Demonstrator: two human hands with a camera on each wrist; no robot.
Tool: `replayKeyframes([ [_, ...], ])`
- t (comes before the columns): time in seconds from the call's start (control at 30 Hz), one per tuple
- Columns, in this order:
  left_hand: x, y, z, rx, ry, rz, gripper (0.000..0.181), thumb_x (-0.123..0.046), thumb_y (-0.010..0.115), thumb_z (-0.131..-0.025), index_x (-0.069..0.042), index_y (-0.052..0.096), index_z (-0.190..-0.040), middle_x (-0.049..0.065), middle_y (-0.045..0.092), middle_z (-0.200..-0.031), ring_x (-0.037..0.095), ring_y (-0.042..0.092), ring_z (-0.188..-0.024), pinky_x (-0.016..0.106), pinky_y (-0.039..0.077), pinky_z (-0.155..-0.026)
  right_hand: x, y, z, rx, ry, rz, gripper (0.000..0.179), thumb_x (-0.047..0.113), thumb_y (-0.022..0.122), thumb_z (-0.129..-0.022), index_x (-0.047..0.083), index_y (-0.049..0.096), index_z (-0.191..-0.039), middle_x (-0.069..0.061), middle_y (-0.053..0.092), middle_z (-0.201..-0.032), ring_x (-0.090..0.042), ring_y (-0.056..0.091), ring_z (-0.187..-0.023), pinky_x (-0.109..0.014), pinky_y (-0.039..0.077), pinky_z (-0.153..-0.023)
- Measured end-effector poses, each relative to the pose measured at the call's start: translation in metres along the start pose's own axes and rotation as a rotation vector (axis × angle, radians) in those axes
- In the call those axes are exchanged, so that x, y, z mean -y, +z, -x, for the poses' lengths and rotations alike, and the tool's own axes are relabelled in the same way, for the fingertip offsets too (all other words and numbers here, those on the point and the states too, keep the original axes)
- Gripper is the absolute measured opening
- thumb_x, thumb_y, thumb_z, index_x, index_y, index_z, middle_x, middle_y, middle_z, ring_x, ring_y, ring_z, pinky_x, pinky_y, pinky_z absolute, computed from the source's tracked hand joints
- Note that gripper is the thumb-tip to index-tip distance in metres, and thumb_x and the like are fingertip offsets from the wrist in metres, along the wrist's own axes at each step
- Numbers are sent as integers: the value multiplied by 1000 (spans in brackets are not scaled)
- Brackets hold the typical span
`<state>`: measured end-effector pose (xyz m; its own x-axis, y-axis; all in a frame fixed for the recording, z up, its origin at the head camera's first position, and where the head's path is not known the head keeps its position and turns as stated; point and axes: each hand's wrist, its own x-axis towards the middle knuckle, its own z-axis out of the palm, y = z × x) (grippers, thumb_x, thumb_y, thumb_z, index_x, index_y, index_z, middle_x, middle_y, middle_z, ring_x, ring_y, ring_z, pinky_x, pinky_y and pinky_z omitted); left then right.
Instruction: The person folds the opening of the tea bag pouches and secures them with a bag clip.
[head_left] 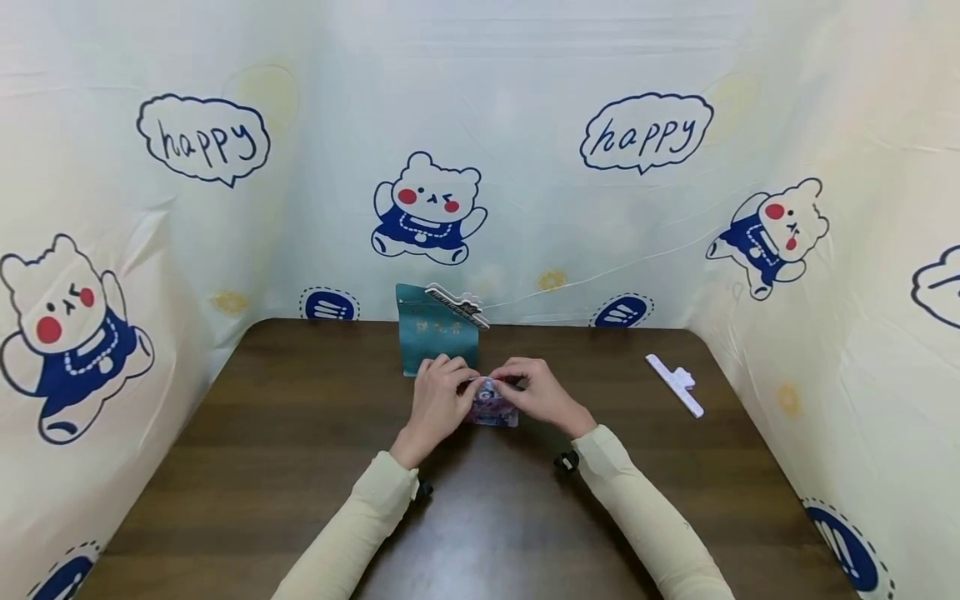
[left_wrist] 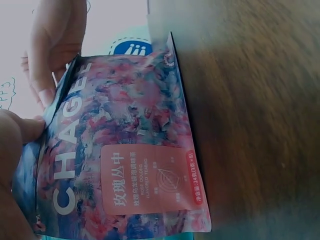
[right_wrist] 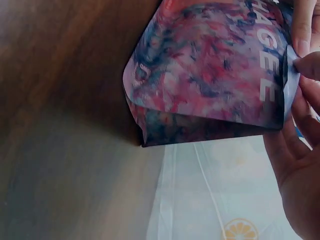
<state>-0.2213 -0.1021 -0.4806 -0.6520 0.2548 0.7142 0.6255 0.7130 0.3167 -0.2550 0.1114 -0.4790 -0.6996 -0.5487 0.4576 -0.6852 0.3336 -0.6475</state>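
A pink and blue patterned tea pouch (head_left: 492, 410) with white CHAGEE lettering stands on the table. My left hand (head_left: 439, 395) pinches its top edge from the left, while my right hand (head_left: 543, 393) pinches that edge from the right. In the left wrist view the pouch's front (left_wrist: 120, 110) carries a pink label naming rose oolong teabags, and its top is bent over near the fingers. The right wrist view shows the side gusset of the pouch (right_wrist: 215, 65) and my right hand's thumb and fingers (right_wrist: 306, 65) on the folded top edge.
Just behind my left hand stands a teal pouch (head_left: 431, 337) with a black and white sealing clip (head_left: 457, 307) across its top corner. A white sealing clip (head_left: 677, 385) lies at the right of the brown table (head_left: 300, 467). Printed cloth hangs around the table's back and sides.
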Motion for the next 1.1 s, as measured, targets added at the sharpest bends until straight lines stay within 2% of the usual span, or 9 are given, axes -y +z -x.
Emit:
replayKeyframes([
  [0.23,-1,1,3,-3,1,-16,10,-23,79,-91,-14,82,-88,-3,68,-81,20,55,-76,40,43,-76,-2,1,1,-47,-101,64,14,1,71,-94,7,81,-101,-3,72,-90,-9,66,-82,-28,58,-74],
  [0.43,-3,3,8,9,-6,-16,11,-24,78,-92,-14,82,-91,-3,67,-82,20,54,-77,39,42,-76,-5,5,5,-50,-72,43,13,4,71,-94,9,81,-100,-2,72,-91,-7,66,-82,-26,58,-74],
  [0.57,-1,3,9,6,-10,-14,12,-26,77,-92,-15,82,-92,-3,65,-83,19,53,-78,39,42,-77,-6,4,6,-54,-66,0,12,6,73,-94,11,80,-102,-1,73,-93,-11,68,-81,-30,59,-72],
  [0.77,0,2,10,-3,-11,-27,13,-26,77,-92,-14,82,-93,-2,64,-82,19,52,-78,39,42,-77,-5,-4,8,-9,-35,13,12,8,76,-92,13,80,-102,2,73,-96,-9,67,-85,-29,59,-73],
  [0.9,0,1,9,-10,-12,-18,12,-24,78,-91,-13,83,-93,-2,63,-82,20,52,-77,39,41,-76,-1,-5,4,21,-70,85,11,5,74,-92,10,80,-101,0,71,-92,-7,65,-81,-25,58,-72],
  [1.1,-1,-1,10,-2,-31,-10,11,-23,77,-92,-15,83,-96,-3,62,-83,19,50,-77,39,38,-77,3,-4,-1,10,-137,138,12,0,74,-90,7,81,-98,-1,69,-86,-6,61,-74,-26,55,-66],
])
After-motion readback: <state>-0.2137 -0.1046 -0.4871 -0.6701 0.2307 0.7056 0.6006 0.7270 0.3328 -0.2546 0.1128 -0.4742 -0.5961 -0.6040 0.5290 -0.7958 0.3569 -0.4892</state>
